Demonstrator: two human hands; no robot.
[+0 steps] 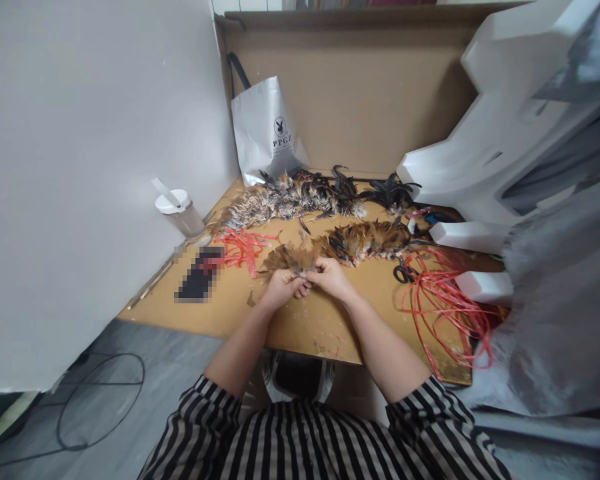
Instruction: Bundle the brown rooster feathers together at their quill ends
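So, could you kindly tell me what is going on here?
A person's left hand and right hand are close together, pinching a tuft of brown feathers near its base above the table. More brown feathers lie just beyond the right hand, with a paler and darker row of feathers farther back. Red strips sit at the right, next to black looped handles.

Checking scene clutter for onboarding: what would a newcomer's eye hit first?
Probably the tangled red ribbon at the right end of the table. Then the brown feathers at the left hand and right hand, front middle, and the silvery bag at back left.
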